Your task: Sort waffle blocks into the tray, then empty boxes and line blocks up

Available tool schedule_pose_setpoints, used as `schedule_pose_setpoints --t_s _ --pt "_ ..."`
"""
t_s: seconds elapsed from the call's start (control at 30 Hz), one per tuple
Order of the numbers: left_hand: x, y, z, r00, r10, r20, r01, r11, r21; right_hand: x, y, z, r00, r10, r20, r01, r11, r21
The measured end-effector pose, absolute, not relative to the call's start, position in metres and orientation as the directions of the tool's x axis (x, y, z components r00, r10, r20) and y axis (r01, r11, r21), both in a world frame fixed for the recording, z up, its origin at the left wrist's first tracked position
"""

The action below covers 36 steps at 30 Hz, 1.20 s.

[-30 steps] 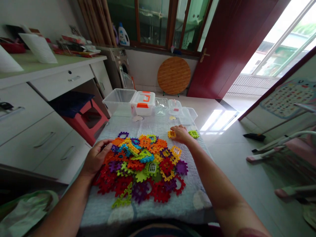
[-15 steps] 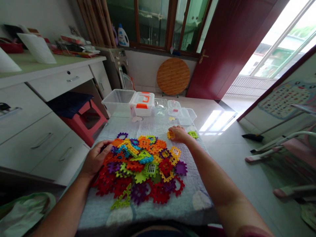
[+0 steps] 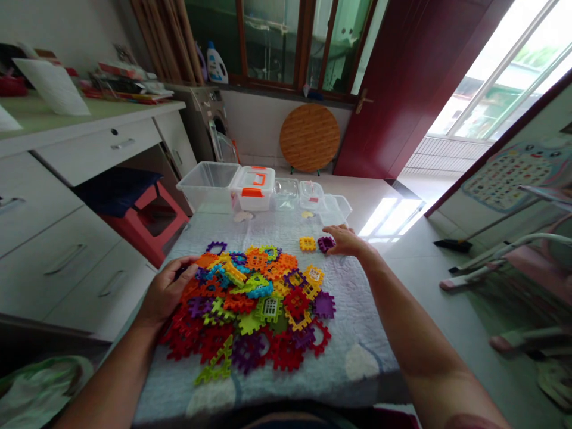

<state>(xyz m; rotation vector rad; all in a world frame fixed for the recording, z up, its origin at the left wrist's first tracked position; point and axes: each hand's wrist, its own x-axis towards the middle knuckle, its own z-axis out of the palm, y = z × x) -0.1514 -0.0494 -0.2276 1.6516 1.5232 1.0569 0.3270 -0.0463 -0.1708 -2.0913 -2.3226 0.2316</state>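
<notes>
A heap of colourful plastic interlocking building pieces lies on the cloth-covered table, with toothed edges and some window-like grids. My left hand rests against the heap's left edge. Its thumb and index finger are apart, close to an orange piece; the other fingers are partly hidden. Beyond the heap's right side, my right hand is open, fingers stretched forward. A purple window piece lies at its thumb side; whether they touch I cannot tell. Left of that sits a yellow window piece.
Along the table's far edge stand a clear open bin, a lidded box with orange clips and several smaller clear containers. A red stool is at the left, beside white drawers. A pink chair stands right.
My right hand has moved right, off the yellow piece, which stays on the table. The purple piece now shows, while the green piece at the right is hidden. The left hand stays by the heap.
</notes>
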Motion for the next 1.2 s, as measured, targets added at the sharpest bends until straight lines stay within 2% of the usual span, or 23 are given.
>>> schedule_pose_setpoints --t_s 0.13,0.5,0.77,0.97,1.2 --pt "-0.155 -0.047 -0.233 0.010 0.992 0.125 0.476 -0.114 0.872 0.321 -0.047 -0.179 -0.115 0.979 -0.169 0.993 0.108 -0.051" --pt "-0.156 -0.048 -0.233 0.000 0.991 0.135 0.503 -0.116 0.857 0.320 -0.032 -0.183 -0.099 0.983 -0.154 0.994 0.091 -0.054" --pt "-0.153 -0.049 -0.226 0.012 0.995 0.099 0.516 -0.091 0.852 0.380 -0.048 -0.174 -0.053 0.998 -0.020 0.984 0.049 -0.174" --pt "-0.155 -0.048 -0.228 0.016 0.998 0.063 0.502 -0.062 0.862 0.398 -0.059 -0.187 -0.029 0.983 -0.179 0.994 0.009 -0.107" --pt "-0.153 -0.050 -0.225 -0.008 0.998 0.070 0.509 -0.056 0.859 0.393 -0.044 -0.193 -0.044 0.975 -0.217 0.996 0.024 -0.092"
